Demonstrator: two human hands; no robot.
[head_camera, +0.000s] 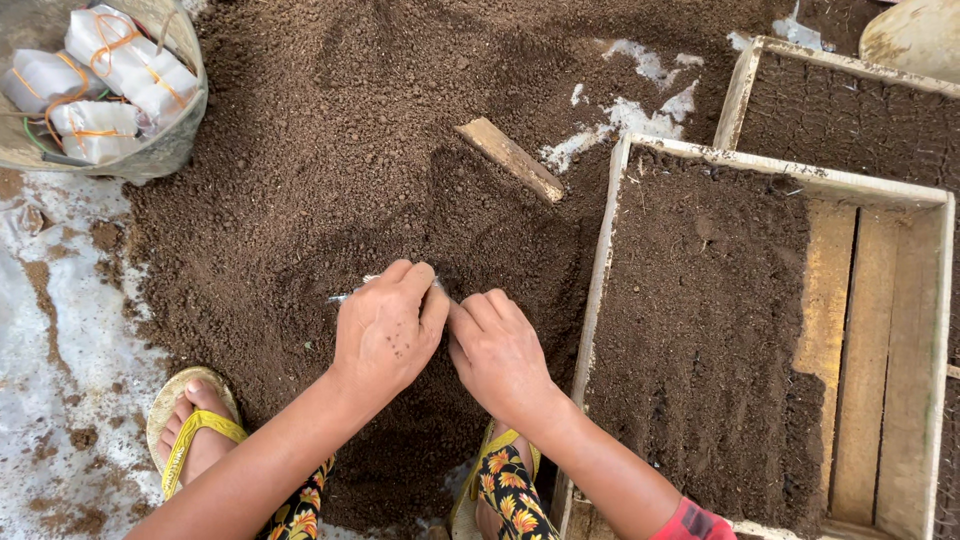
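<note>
My left hand (385, 330) and my right hand (497, 350) rest side by side on a heap of dark brown soil (330, 170). The left hand's fingers are closed around a small clear plastic bag (348, 294), whose edge sticks out to the left of the knuckles. My right hand's fingers curl toward the same bag, touching the left hand's fingertips; I cannot tell whether they grip it. A short wooden piece (512, 158) lies half buried in the soil above the hands.
A wooden crate (925, 330) partly filled with soil stands at the right, a second crate (745, 85) behind it. A basin (165, 150) with white bundles tied in orange bands sits top left. My feet in yellow sandals (195, 430) are below.
</note>
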